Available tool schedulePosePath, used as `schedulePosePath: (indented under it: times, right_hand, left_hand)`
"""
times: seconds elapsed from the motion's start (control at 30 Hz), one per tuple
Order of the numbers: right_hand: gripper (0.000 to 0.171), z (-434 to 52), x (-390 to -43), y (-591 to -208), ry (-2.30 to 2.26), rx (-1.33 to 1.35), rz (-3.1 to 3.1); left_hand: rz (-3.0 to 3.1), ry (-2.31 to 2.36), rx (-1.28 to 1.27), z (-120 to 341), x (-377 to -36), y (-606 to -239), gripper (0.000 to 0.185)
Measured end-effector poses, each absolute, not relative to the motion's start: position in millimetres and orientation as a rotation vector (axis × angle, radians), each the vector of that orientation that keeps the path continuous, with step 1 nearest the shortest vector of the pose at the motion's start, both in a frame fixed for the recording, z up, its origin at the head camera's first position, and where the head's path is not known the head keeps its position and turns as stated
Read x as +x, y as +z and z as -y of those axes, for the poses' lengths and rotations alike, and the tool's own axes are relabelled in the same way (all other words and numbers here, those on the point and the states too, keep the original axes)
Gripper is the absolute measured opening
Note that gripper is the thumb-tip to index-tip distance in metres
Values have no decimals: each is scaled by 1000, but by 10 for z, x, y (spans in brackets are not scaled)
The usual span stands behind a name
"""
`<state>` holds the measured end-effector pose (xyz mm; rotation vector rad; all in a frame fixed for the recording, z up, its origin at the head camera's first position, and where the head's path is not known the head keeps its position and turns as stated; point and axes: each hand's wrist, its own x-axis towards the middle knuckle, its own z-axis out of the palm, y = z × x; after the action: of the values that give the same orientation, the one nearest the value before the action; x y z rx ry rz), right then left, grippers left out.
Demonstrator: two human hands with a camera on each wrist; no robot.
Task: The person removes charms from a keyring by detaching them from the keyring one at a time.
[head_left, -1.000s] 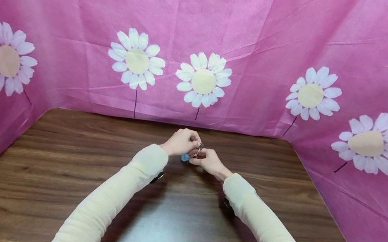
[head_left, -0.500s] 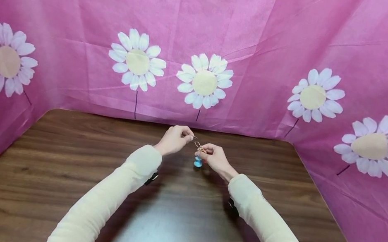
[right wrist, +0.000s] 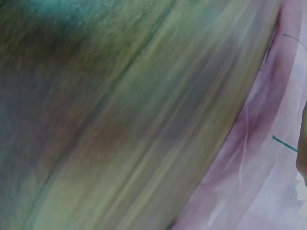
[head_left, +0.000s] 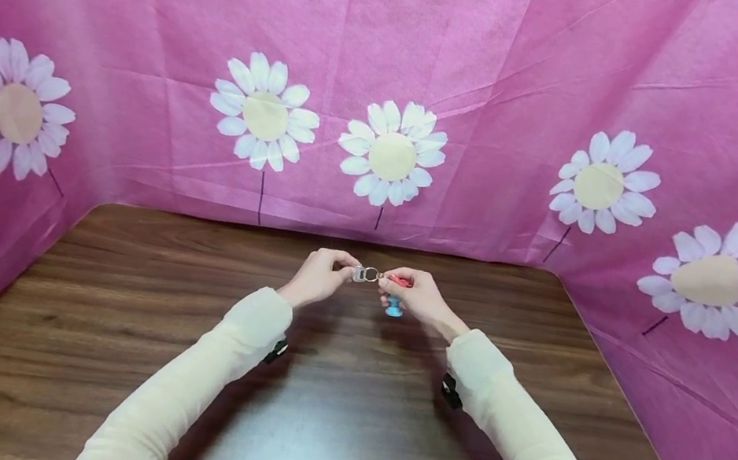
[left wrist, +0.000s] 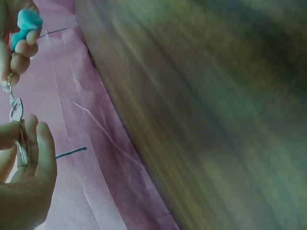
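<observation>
Pinching a small silver metal piece (head_left: 358, 274), the left hand (head_left: 319, 278) faces the right hand (head_left: 423, 298), whose curled fingers grip a red piece (head_left: 400, 281). Between the hands shows a metal ring (head_left: 373, 269); a blue charm (head_left: 394, 308) sits just below the right hand's fingers. All are held above the far part of the brown table (head_left: 346, 385). Pale sleeves (head_left: 189, 378) cover both arms. Past the table rises a pink cloth (head_left: 427, 32) with white flowers (head_left: 392, 155).
</observation>
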<state>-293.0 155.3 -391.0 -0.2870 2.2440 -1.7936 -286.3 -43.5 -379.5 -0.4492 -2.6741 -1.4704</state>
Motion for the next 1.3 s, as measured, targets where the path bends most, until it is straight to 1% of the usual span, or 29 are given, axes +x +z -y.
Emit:
schedulePosePath:
  times: [0.2,0.4,0.6,0.87,1.13,1.3]
  right_hand:
    - [22,-1506,-2836,-3840,-1760,-364,-2437]
    - [21,-1385,-2790,-3802,-1761,-433,-2491]
    - [18,-1330,-2709,-3789,-1679,-537,-2541]
    - [19,-1377,-2709,-3757,-1622,-514,-2588]
    - [20,-1429,-2728,-3721,-1596,-491,-2509]
    - [25,-1472,-2730,-3709,-1517,-534,-2422]
  left_hand:
    - [2713,-1653,-447,414,-2802,-3840,18]
    - [2667,-1791,-578,412,-2775,-3850,23]
    - [2497,-2164,-499,400,-2728,-3892,28]
    - [2351,-2141,-380,401,-2745,-3831,18]
    - [2379,-2111,-318,404,-2716,-3724,18]
    - [2411,-2151,-326,446,-2707,-3719,20]
